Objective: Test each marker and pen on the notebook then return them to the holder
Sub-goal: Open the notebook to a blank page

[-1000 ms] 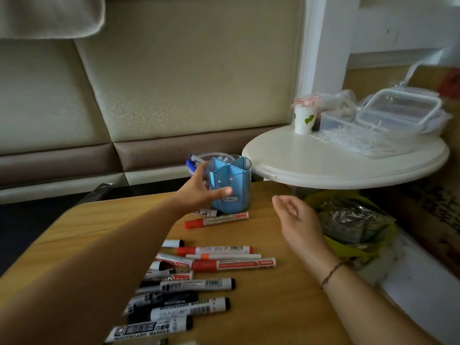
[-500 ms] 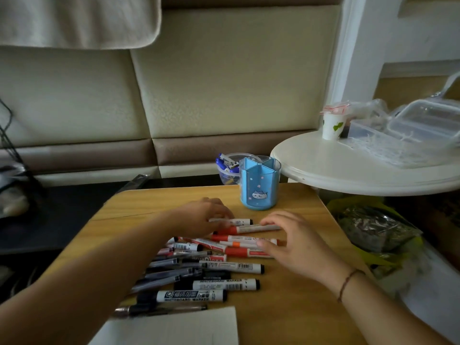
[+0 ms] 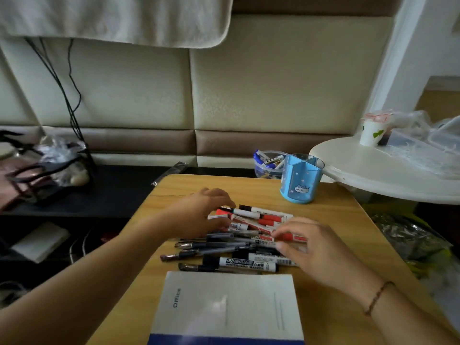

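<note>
Both our hands are moving in closer on the pile of pens and markers (image 3: 246, 235) than half a second ago, squeezing it into a tighter bunch. Our left hand (image 3: 206, 212) is resting on the far-left side of the pile, fingers curled a little. Our right hand (image 3: 306, 247) is touching the right ends of the markers, fingers bent; we cannot tell if it is pinching one, because that part is blurry. We are sitting with the notebook (image 3: 229, 307) lying shut on the wooden surface (image 3: 336, 220), just in front of the pile. We are seeing the blue holder (image 3: 300, 181) standing at the far edge, looking empty. We are still getting ready, we think: nothing is being tested yet. Next we are needing to open the notebook, pick one marker and pull off its cap.
</note>
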